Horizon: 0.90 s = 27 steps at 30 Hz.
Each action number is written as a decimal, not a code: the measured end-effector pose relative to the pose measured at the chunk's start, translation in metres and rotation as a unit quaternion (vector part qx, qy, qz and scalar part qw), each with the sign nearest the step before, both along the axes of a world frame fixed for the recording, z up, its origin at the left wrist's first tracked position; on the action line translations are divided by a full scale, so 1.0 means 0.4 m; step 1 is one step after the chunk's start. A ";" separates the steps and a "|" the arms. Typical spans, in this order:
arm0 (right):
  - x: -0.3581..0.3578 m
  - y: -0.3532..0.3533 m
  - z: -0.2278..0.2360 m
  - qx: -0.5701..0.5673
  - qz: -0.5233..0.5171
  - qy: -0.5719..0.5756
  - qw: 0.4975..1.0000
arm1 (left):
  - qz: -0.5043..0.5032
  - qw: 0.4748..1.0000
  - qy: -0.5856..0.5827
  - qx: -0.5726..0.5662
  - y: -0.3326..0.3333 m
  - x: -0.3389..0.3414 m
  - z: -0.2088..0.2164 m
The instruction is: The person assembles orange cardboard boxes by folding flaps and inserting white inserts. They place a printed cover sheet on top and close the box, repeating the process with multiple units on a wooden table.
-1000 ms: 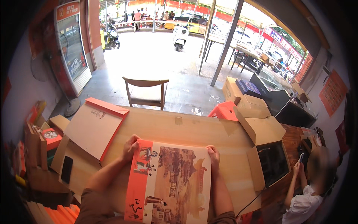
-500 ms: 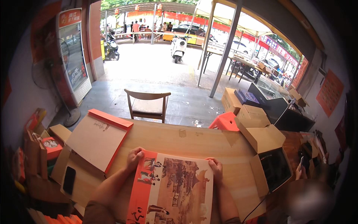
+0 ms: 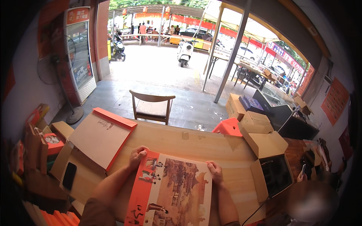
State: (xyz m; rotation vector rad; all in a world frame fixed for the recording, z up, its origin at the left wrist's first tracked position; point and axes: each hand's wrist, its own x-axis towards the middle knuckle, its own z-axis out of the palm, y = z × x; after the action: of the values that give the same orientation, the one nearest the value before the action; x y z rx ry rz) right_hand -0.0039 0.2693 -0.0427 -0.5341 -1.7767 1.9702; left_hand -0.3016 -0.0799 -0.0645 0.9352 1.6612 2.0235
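The flat printed case [image 3: 184,188] I'm gripping fills the lower centre of the frame, its red band to the left and a brown illustrated panel beside it, tilted a little. My left hand [image 3: 137,157] is closed on its upper left corner, thumb lying along the edge, with the forearm slanting up from the lower left. My right hand [image 3: 215,173] is clasped around the upper right corner, knuckles outward, that forearm rising more steeply from the lower edge. Under both arms is the wooden table [image 3: 162,133]. Left of centre lies a cream case with a red flap [image 3: 102,137]; a black phone [image 3: 69,176] is near its lower end. On the right stands an open cardboard box [image 3: 260,165]. Beyond the table, at upper centre, is a wooden chair [image 3: 152,108].
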 end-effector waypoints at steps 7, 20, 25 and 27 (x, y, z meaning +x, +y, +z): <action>0.008 0.004 0.019 0.039 0.026 -0.033 0.998 | 0.003 1.000 -0.010 0.020 -0.010 0.004 0.008; 0.003 -0.029 0.079 0.005 0.069 -0.044 0.997 | 0.026 0.993 0.014 0.112 -0.001 -0.004 0.002; 0.008 -0.032 0.070 0.044 0.051 -0.054 0.996 | 0.043 0.992 -0.056 0.105 0.008 0.018 0.013; 0.009 -0.045 0.081 0.058 0.051 -0.058 0.995 | 0.073 0.992 -0.029 0.098 -0.004 -0.004 -0.034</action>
State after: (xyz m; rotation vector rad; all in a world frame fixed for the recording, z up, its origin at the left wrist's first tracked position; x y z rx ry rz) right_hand -0.0004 0.2511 -0.0101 -0.5397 -2.0118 1.9225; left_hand -0.3033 -0.0815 -0.0782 0.8283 1.5625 2.3224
